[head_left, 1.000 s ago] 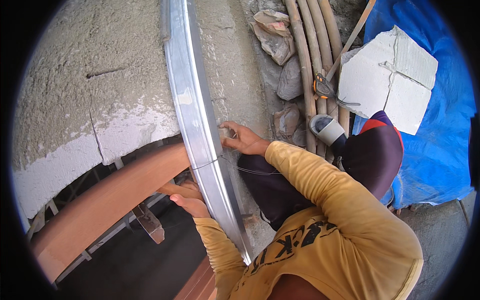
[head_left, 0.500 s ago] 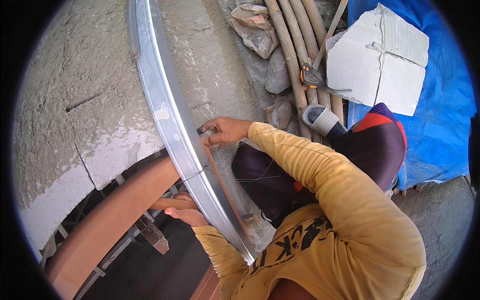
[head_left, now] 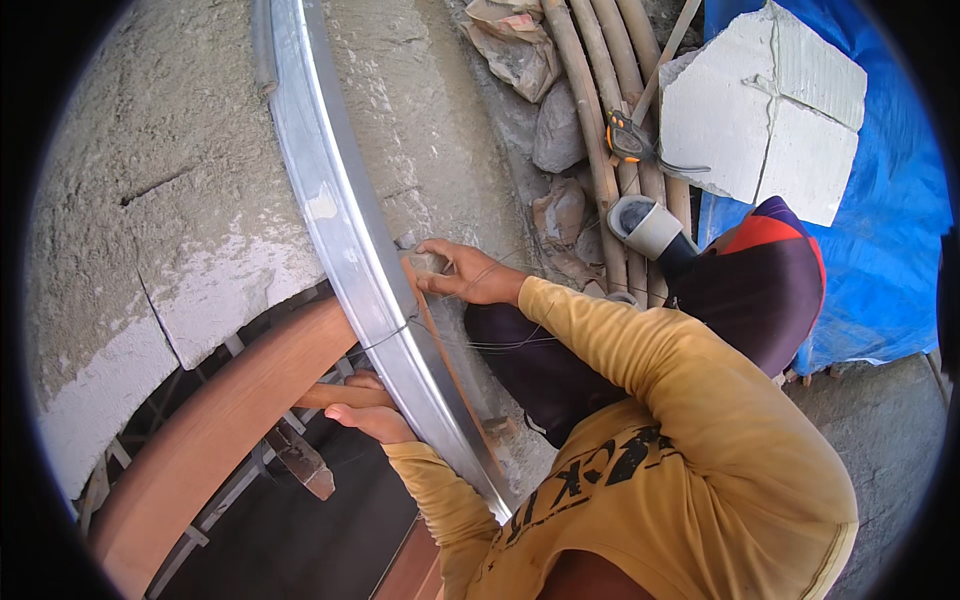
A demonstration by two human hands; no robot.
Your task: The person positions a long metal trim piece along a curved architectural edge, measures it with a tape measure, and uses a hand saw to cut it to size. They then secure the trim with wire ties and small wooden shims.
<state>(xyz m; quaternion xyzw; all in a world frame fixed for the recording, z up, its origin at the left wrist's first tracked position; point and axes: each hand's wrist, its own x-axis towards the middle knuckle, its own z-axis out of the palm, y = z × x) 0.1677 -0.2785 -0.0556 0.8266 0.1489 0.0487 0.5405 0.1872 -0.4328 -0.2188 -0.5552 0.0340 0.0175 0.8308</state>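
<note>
My left hand (head_left: pixel 378 418) is closed round a short piece of wood (head_left: pixel 328 396), its fingers partly hidden by a silvery metal channel (head_left: pixel 352 255). That wood extends toward a curved, reddish-brown wooden beam (head_left: pixel 225 415). Across the channel, my right hand (head_left: pixel 478 274) is closed, thumb and forefinger around something greyish that I cannot make out. Its thumb is by the upper end of a thin brown wooden strip (head_left: pixel 452 375) running along the channel's side. A thin wire (head_left: pixel 388 338) crosses the channel and trails toward my leg.
Rough concrete (head_left: pixel 190 150) lies left of the channel, above a dark opening (head_left: pixel 340 535). At the upper right are bamboo poles (head_left: pixel 600 150), an orange-and-black tape measure (head_left: pixel 627 138), a cracked white slab (head_left: pixel 760 115) and a blue tarp (head_left: pixel 885 220). A crumpled bag (head_left: pixel 512 45) lies nearby.
My right hand has shifted slightly right and down, its fingers a little wider apart around the greyish thing. My left hand still holds the piece of wood, slightly lower and to the left.
</note>
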